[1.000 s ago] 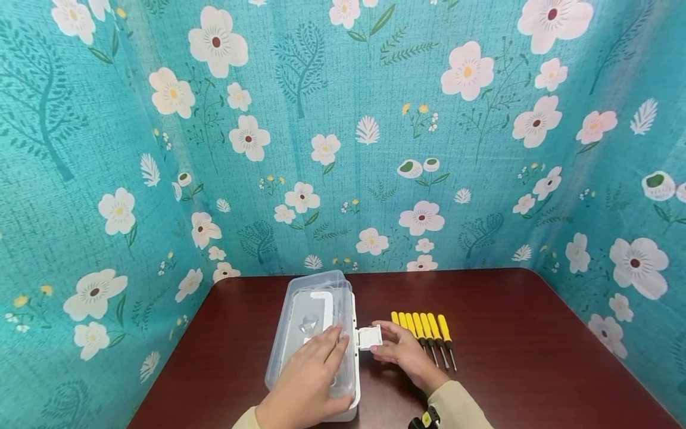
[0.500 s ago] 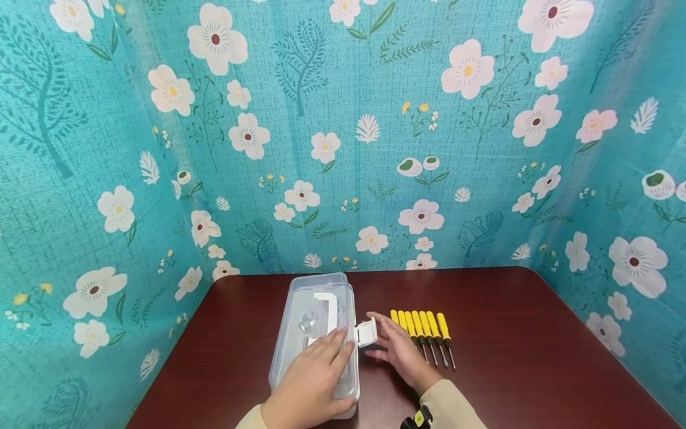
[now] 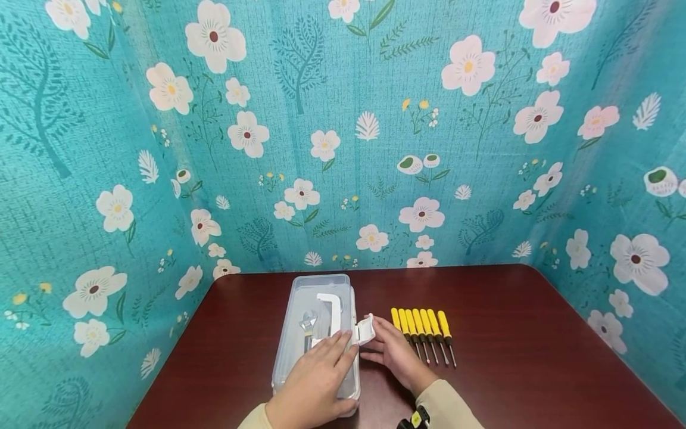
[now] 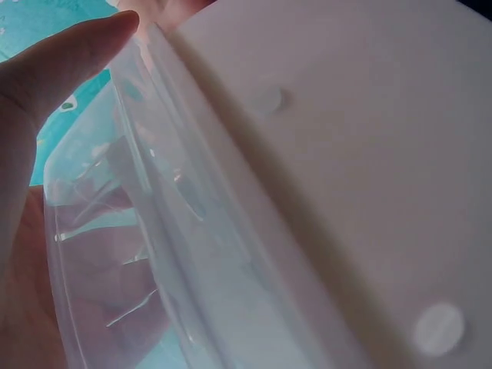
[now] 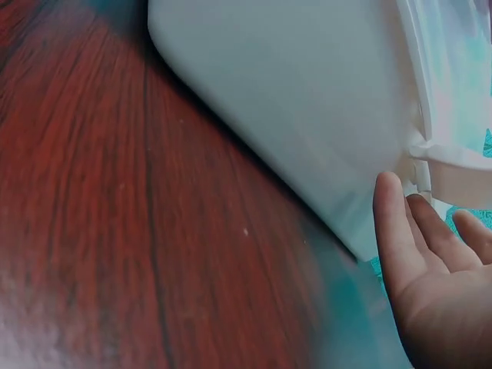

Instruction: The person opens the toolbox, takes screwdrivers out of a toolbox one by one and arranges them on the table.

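Observation:
A toolbox with a white base [image 5: 292,84] and a see-through lid [image 3: 320,284] lies lengthwise on the table. Through the lid show an adjustable wrench [image 3: 308,323] and a white handle [image 3: 335,311]. My left hand [image 3: 316,378] rests on the lid with its fingers extended; the left wrist view has its thumb along the lid's edge. On the box's right side, a white latch [image 3: 365,330] sticks out, tilted upward. My right hand [image 3: 395,356] touches this latch from the right, fingers fairly straight in the right wrist view and not wrapped round it.
Several screwdrivers [image 3: 423,325] with yellow handles lie in a row right of the box, close behind my right hand. The dark red table [image 3: 514,351] is bordered by a teal flowered curtain [image 3: 343,179] at the back and sides.
The lid has come down onto the base under my left hand. The latch has swung from sticking straight out to tilting up, and my right hand has moved slightly left with it.

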Tool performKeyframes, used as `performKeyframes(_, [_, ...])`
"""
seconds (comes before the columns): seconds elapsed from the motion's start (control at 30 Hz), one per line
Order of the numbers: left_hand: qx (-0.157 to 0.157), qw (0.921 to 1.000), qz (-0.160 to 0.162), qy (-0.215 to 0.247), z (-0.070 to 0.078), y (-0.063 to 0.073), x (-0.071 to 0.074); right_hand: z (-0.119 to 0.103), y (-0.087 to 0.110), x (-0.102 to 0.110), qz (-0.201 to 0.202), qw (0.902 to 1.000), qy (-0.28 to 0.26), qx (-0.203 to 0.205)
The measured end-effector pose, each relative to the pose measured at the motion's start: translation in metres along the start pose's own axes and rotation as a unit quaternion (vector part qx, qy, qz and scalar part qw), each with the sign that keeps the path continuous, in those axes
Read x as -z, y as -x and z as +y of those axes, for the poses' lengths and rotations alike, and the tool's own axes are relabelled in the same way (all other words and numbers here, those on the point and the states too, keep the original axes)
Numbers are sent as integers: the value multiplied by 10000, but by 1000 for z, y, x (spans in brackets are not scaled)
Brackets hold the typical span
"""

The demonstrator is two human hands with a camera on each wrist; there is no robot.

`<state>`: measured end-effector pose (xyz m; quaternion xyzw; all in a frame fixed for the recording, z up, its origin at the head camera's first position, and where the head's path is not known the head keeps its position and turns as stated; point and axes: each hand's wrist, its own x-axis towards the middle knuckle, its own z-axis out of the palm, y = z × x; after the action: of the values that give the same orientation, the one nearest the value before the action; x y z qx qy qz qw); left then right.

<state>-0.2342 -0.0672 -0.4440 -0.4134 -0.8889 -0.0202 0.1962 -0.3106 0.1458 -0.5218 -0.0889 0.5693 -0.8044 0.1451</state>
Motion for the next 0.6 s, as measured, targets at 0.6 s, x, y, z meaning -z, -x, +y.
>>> performKeyframes(0.6, [-16,10000,-12,-43,1,0,-2,-14,-6,-11,392,9957,819,154])
